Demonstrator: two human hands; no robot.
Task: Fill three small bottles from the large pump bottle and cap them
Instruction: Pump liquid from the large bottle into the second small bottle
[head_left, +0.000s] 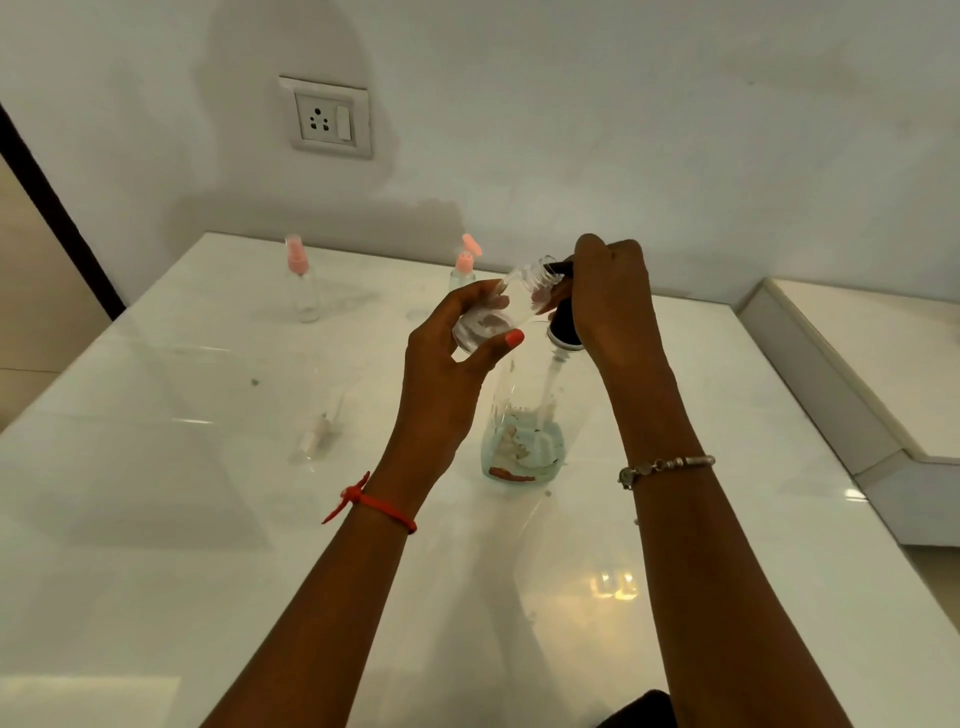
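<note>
A large clear pump bottle (524, 431) stands mid-table with a little bluish liquid at its bottom. My right hand (613, 301) grips its black pump head (563, 327) from above. My left hand (452, 353) holds a small clear bottle (498, 312), uncapped and tilted, its open mouth at the pump's nozzle. Two more small bottles with pink spray caps stand at the back: one at the left (302, 280), one (464, 267) just behind my left hand. A clear spray cap with its tube (318, 434) lies on the table to the left.
The white glossy table (208, 519) meets a wall with a power socket (327, 119). A raised white ledge (857, 389) runs along the right side. A dark strip borders the far left.
</note>
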